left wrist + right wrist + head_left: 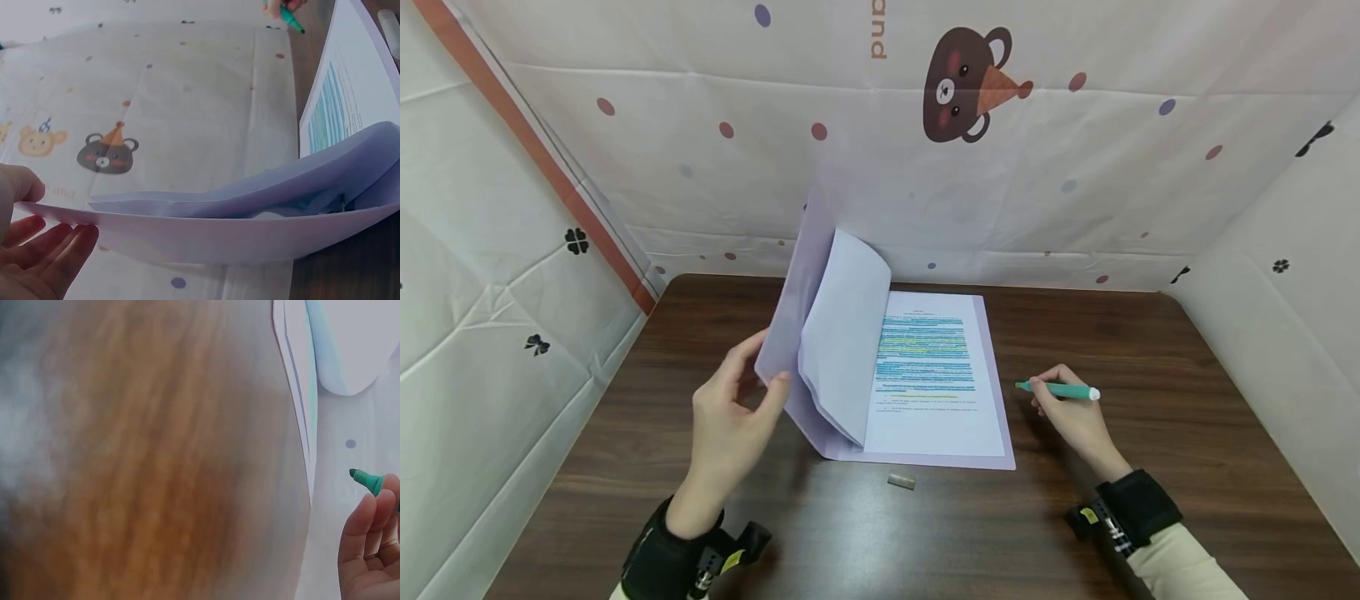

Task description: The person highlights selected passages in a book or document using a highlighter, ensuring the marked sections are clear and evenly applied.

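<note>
A lilac folder [992,375] lies on the table with its front cover raised on the left. My left hand [733,417] pinches that cover's outer edge between thumb and fingers, as the left wrist view [37,250] also shows. Inside the cover a white sheet [848,333] stands turned up and curved. The printed page [925,358] below it lies flat, its lines marked in blue and some yellow. To the right of the folder, my right hand [1078,421] grips an uncapped green marker [1075,391], tip pointing left and apart from the paper; its dark tip shows in the right wrist view.
A small greyish cylinder [901,481], perhaps a cap, lies just in front of the folder on the dark wooden table [820,533]. Patterned white cloth [1075,183] hangs behind the table and along both sides.
</note>
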{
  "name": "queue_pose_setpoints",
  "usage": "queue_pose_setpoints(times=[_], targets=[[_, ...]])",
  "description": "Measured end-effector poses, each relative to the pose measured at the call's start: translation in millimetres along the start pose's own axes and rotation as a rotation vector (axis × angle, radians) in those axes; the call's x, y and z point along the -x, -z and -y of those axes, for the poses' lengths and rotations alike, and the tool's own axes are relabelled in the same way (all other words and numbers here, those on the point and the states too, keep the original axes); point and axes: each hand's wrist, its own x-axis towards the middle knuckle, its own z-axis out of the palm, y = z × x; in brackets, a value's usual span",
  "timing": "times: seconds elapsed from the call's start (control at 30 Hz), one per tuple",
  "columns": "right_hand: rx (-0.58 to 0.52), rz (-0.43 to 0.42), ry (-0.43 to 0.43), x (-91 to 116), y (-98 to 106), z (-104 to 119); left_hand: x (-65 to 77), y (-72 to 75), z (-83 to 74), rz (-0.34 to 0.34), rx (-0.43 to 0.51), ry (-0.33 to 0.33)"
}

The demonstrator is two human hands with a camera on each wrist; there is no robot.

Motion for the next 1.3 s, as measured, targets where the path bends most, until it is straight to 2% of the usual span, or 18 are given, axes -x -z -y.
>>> queue_pose_setpoints(times=[0.13, 0.3, 0.4, 0.47, 0.53, 0.63, 0.93, 1.3], targets=[[-0.018, -0.001, 0.015, -4.3, -0.7, -16.2, -0.2, -7.2, -0.5, 0.062, 0.029, -0.034], [0.0, -0.032, 0.034, -12.9, -3.9, -51.9, 1.1, -15.1, -1.4, 0.169, 0.077, -0.053], [0.023, -0.05, 0.054, -17.4, -5.9, -72.6, 1.0, -19.0, -6.6, 0.225, 0.095, -0.062], [0.03, -0.056, 0.056, -18.2, -6.6, -77.8, -0.1, -20.6, -13.6, 0.256, 0.101, -0.061], [0.024, -0.046, 0.065, -17.2, -5.5, -72.2, -1.2, -21.8, -20.2, 0.282, 0.109, -0.06], [0.008, -0.032, 0.047, -13.7, -2.9, -52.3, -1.0, -23.6, -24.3, 0.32, 0.118, -0.055], [0.003, -0.012, 0.009, -5.1, 3.5, -5.0, 14.0, -39.3, 11.3, 0.418, 0.099, -0.093], [0.02, -0.016, 0.049, -3.5, 6.7, 4.2, 25.1, -50.5, 22.0, 0.552, 0.027, -0.113]])
